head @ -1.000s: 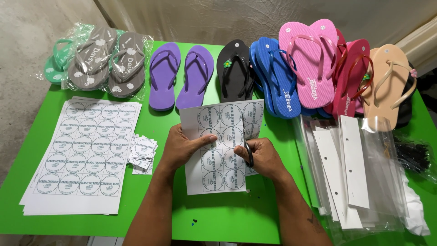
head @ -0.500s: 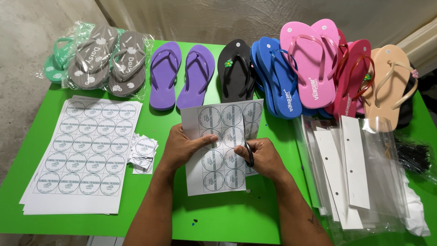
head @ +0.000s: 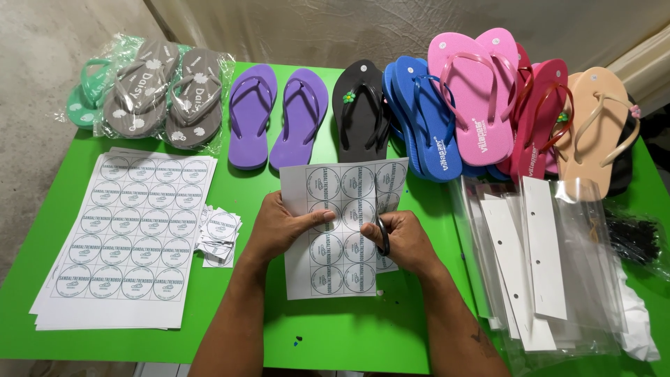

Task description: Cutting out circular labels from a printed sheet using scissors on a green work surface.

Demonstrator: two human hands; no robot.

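White paper first: a label sheet (head: 335,230) printed with round stickers sits right between the two hands, held up just above the green surface (head: 349,335). The left hand (head: 283,227) pinches its left edge, thumb pressed across the front and fingers tucked behind. The right hand (head: 401,241) is closed around black scissors (head: 382,234), whose blades sit at the sheet's right side; whether the blades are open, I cannot tell. Compared with half a second ago, hardly anything has shifted: same grip, same sheet position, the scissors in the same spot. Both forearms come in from the bottom, angled toward each other, wrists low. Left of the left hand lies a small pile of cut labels (head: 220,237), and beyond it a stack of uncut sheets (head: 125,237). Beyond both hands runs a row of flip-flops (head: 419,112).
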